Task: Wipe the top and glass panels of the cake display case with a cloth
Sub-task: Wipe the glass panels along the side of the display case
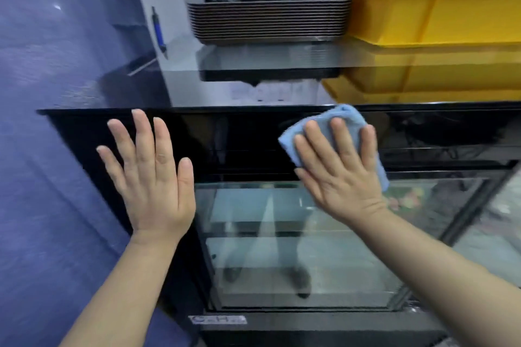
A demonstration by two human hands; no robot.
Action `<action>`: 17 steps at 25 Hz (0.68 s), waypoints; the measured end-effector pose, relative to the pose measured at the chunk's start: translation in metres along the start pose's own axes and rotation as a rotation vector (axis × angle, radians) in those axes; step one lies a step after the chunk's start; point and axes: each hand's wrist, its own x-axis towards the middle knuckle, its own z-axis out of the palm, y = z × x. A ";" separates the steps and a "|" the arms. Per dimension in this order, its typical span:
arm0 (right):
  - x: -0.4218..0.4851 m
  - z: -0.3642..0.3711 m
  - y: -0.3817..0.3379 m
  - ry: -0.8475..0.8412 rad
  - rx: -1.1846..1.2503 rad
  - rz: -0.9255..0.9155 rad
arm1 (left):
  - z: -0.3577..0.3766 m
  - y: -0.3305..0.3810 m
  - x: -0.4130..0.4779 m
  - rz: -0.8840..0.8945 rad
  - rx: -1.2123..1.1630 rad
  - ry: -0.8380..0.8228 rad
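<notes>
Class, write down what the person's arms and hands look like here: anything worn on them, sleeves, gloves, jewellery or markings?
The left hand and right hand are bare: no gloves, rings or markings show. Both forearms are uncovered to the picture's edge, with no sleeve, watch or bracelet in view. The fingernails look short and unpainted.

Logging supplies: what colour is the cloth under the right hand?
Light blue folded cloth, pressed flat by the right hand; head view.

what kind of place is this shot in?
Probably a bakery or cake shop: a glass-fronted cake display case, a stack of trays on its top, and yellow plastic crates beside them.
</notes>
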 end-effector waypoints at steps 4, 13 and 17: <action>0.048 0.002 -0.062 0.055 0.006 0.288 | -0.018 -0.070 -0.021 0.003 0.031 -0.077; 0.069 0.017 -0.139 -0.087 0.175 -0.470 | 0.001 -0.115 -0.052 -0.047 -0.122 -0.179; 0.057 0.014 -0.113 -0.183 0.194 -0.704 | 0.008 -0.106 -0.076 -0.031 -0.168 -0.222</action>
